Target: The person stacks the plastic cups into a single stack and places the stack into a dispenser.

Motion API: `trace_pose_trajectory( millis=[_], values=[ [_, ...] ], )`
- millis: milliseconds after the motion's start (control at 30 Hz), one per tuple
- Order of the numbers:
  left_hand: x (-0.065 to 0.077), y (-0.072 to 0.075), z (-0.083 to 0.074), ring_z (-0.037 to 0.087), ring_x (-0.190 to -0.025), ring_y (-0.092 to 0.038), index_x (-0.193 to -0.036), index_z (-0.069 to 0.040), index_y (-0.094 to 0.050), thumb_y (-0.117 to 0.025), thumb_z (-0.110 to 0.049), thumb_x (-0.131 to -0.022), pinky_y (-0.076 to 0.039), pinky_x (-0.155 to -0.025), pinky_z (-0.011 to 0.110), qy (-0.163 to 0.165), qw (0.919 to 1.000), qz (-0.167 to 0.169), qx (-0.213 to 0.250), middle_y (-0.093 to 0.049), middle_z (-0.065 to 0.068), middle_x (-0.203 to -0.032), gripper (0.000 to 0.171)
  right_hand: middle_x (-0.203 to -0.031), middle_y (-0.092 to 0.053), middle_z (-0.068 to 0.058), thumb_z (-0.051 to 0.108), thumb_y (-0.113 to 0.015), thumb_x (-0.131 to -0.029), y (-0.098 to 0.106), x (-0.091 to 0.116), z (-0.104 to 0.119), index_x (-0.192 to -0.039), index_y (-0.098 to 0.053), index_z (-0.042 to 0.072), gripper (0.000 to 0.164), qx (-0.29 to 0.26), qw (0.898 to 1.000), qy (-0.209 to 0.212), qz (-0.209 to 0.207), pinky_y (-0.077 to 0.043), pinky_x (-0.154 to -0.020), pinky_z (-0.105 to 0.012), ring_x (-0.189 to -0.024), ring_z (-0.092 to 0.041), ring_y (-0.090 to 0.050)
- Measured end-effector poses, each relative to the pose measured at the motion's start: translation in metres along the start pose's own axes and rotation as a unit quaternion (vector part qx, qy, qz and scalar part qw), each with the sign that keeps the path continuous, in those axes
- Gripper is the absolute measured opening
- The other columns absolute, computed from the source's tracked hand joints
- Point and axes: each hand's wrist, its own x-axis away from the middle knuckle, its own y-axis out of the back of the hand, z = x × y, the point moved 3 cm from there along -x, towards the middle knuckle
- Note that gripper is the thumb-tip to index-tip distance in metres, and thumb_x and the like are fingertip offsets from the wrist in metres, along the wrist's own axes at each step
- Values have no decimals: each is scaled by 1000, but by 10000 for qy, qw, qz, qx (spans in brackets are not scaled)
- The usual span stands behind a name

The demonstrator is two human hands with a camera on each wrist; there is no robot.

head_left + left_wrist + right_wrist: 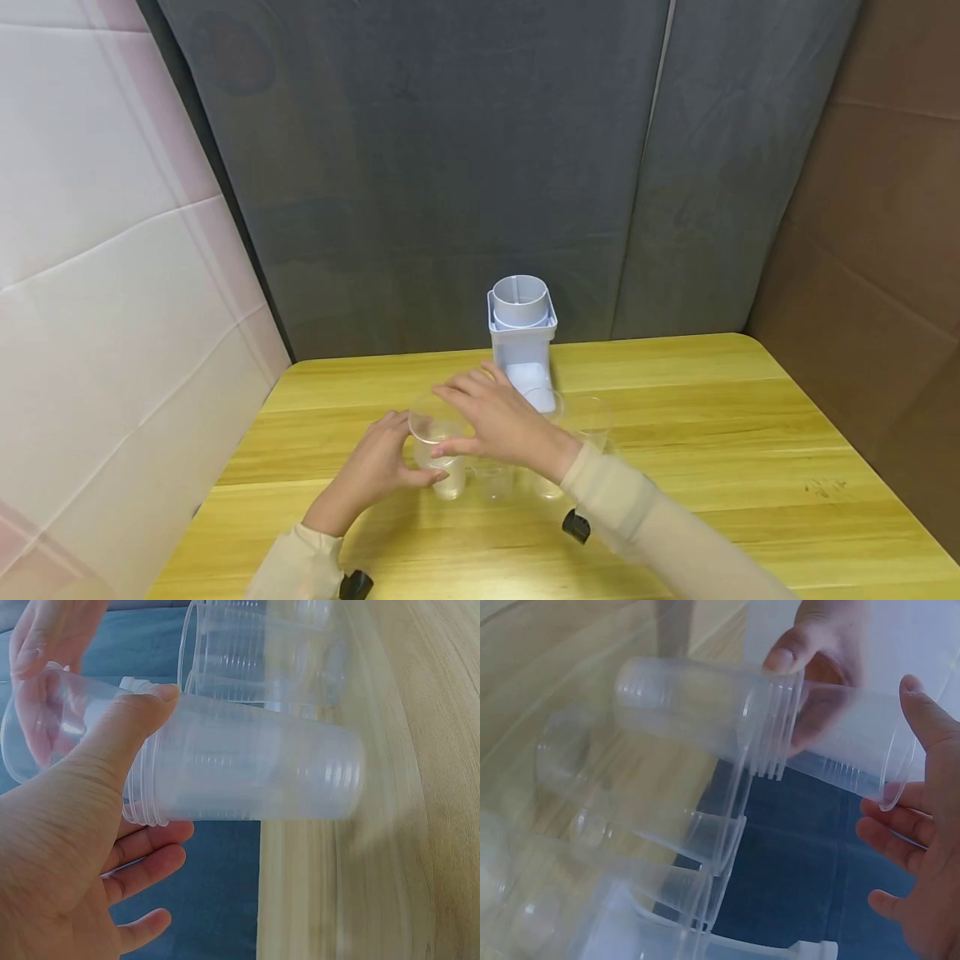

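Observation:
A stack of clear plastic cups point(255, 765) stands close over the table, several rims nested together. My left hand point(378, 462) grips it near the rims, thumb on one side and fingers on the other. One more clear plastic cup point(847, 742) sits partly inside the top of the stack, its wide mouth sticking up. Around that mouth my right hand point(498, 421) holds the rim between thumb and fingers. Other clear cups point(588, 417) stand just right of the stack, partly hidden behind the right hand and wrist.
Behind the cups, near the table's back edge, stands a white plastic holder point(522, 342) with a round tube in its top. A grey panel point(450, 167) rises behind the wooden table point(712, 467). White cloth hangs at the left, a brown panel at the right.

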Motion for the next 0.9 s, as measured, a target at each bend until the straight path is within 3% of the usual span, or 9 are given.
trace_pose_trajectory(
  millis=[333,900],
  values=[
    [1,0,-1,29,-117,-60,-121,-8,-66,-86,-46,-70,-47,-101,55,189,9997,127,26,-68,7,-122,66,-137,-61,3,64,-63,-85,-12,4,2,-142,-52,17,75,56,9998,-51,161,-28,-121,-52,-129,-17,-54],
    [1,-3,0,24,-111,-59,-122,-7,-66,-84,-46,-73,-51,-96,51,98,9998,172,100,-68,4,-117,65,-138,-62,3,66,-59,-87,-23,9,3,-142,-52,17,74,186,9989,-183,399,-29,-121,-51,-128,-16,-55]
  ],
)
